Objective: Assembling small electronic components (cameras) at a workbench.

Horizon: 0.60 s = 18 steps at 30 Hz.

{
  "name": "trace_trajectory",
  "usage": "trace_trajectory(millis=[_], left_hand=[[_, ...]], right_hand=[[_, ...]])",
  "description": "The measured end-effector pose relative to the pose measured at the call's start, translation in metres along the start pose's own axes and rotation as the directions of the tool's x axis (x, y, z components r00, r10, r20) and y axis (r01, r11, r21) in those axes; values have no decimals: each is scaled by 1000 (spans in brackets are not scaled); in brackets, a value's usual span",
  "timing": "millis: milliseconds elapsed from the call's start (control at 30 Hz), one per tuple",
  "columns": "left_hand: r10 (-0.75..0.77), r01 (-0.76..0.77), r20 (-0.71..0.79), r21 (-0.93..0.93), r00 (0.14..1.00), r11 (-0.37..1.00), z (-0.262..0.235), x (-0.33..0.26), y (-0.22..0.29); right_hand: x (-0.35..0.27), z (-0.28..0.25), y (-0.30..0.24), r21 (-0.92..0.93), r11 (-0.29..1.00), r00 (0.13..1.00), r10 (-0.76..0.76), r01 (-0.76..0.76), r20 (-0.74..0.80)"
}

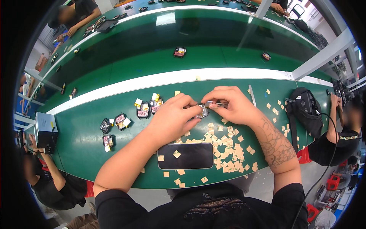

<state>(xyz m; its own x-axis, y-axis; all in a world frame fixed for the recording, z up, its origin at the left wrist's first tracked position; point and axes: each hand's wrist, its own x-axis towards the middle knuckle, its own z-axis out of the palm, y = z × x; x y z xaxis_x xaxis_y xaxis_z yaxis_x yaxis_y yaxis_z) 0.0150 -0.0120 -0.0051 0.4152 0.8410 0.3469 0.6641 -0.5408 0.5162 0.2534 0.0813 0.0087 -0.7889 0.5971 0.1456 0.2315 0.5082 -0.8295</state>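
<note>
Both hands meet over the middle of the green bench [95, 152], and the layout around them looks arranged for reach: the small dark assembled parts with red and yellow labels [144, 109] sit in a loose row to the person's left, near enough to be picked one at a time, while a wide scatter of tan backing squares [228, 152] lies under and to the right of the wrists, seemingly dropped where they were peeled; a phone [185, 156] lies face up just in front of the body, with a few squares on its dark screen; a black bag [305, 110] rests further right on the bench, well apart from the work; the left hand [173, 114] is curled closed, its fingertips pinching a small metallic component [203, 111] and holding it steady just above the bench; the right hand [234, 105] is also closed, thumb and forefinger clamped on a thin pair of tweezers [218, 104] whose tip reaches to the component; the two hands are nearly touching, so the piece is braced from one side while the tool works from the other; what the tweezer tips grip is too small to tell
</note>
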Motion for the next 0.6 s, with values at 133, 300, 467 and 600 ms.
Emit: trace_trajectory(millis=[133,300,467,600], left_hand=[[23,-22,-11,46,1000,999,0,0,1],[26,-25,-15,71,1000,997,1,-2,-1],[34,-34,4,94,999,995,0,-2,-1],[33,-33,9,97,999,995,0,-3,-2]], right_hand=[[-1,-4,7,30,998,998,59,-59,2],[1,-6,0,-7,993,993,114,-114,33],[0,-2,-1,24,998,998,60,-61,10],[1,-2,-10,-82,994,998,69,-69,4]])
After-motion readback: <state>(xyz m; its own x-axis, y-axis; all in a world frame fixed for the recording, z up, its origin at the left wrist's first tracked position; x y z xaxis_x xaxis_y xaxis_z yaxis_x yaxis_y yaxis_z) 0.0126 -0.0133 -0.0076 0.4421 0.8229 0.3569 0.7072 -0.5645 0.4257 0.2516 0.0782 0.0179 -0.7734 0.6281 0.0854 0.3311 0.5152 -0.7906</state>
